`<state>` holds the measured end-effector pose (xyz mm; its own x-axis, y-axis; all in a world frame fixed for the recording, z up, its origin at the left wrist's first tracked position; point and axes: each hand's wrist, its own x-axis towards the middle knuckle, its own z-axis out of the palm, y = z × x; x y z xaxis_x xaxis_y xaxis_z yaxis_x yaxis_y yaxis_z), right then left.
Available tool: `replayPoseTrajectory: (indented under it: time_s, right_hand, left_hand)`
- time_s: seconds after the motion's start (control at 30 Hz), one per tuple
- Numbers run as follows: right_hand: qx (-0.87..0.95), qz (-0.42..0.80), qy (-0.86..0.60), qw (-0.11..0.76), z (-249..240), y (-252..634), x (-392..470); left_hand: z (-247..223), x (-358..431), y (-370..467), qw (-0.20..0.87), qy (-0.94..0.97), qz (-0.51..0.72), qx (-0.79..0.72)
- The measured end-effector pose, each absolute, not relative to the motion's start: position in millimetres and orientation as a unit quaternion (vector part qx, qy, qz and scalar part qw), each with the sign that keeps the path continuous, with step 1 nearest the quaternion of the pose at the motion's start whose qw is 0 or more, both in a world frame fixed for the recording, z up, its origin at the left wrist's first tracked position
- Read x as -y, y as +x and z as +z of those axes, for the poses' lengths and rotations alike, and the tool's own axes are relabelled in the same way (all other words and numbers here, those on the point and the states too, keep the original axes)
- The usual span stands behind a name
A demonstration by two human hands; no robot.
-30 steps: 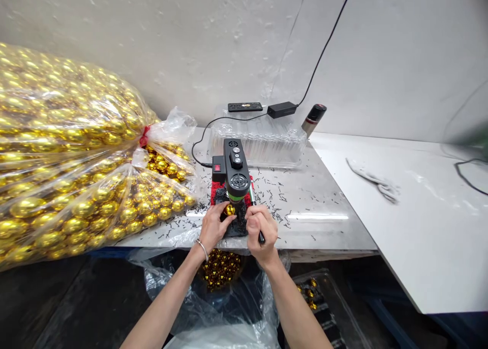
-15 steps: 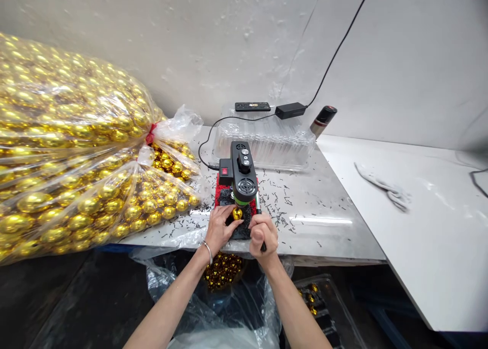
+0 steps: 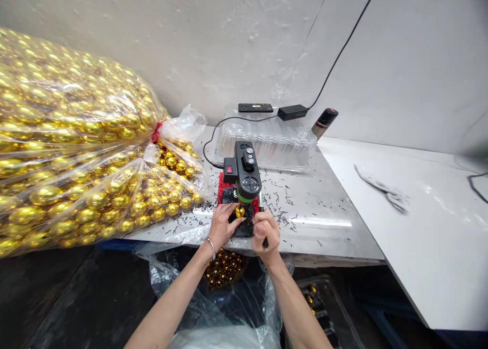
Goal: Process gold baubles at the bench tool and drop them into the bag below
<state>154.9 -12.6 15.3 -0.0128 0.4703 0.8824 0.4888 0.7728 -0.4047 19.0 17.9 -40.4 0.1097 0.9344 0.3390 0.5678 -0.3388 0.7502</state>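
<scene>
My left hand (image 3: 222, 224) pinches a shiny gold ball (image 3: 240, 212) between thumb and fingers, under the head of a small black bench drill press (image 3: 248, 179). Whether a bit touches the ball is hidden by the head. My right hand (image 3: 267, 231) is wrapped round the black-gripped lever (image 3: 265, 242) on the machine's right side. A red switch (image 3: 229, 169) sits on the box at its left. The base stands on a red mat (image 3: 221, 186), strewn with black shavings.
Large clear bags of gold balls (image 3: 76, 176) fill the left. Behind the machine are a clear plastic tray (image 3: 267, 146), a power adapter (image 3: 293, 112) and a spray can (image 3: 325, 122). A glove (image 3: 383, 189) lies right. Below the edge, gold balls (image 3: 224, 267) sit in a plastic-lined container.
The view has shifted slightly, so everything sits a little differently in the picture. My left hand still pinches the ball and my right hand still grips the lever.
</scene>
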Motion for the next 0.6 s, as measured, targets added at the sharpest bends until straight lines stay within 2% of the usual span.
replayPoseTrajectory:
  time_s: [0.2,0.4,0.5,0.6]
  right_hand:
    - [0.670,0.070,-0.387,0.629,72,151,18]
    - [0.655,0.072,-0.385,0.646,66,147,19]
    - [0.636,0.072,-0.383,0.666,58,144,19]
    - [0.626,0.071,-0.386,0.675,54,143,18]
  left_hand:
    - [-26,5,11,0.255,0.675,0.451,-0.526]
    - [-36,94,-9,0.361,0.695,0.364,-0.505]
    - [-39,104,-13,0.309,0.702,0.380,-0.516]
    - [-22,65,-26,0.173,0.715,0.427,-0.526]
